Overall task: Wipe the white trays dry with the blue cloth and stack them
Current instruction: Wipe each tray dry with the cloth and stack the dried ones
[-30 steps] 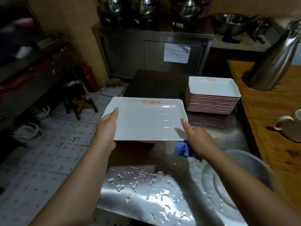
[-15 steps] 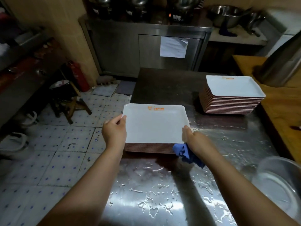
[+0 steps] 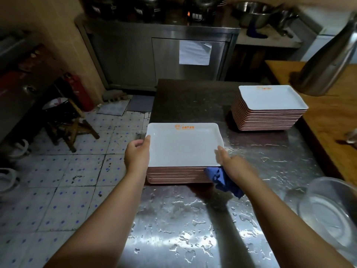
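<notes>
Gripping top white tray at both ends with left hand and right hand, blue cloth pinched beneath, squaring near stack.

A white tray sits atop the near stack on the wet steel table. The left hand grips the tray's left edge; the right hand holds its right corner and the blue cloth. A second stack stands beyond the tray to its right.
</notes>
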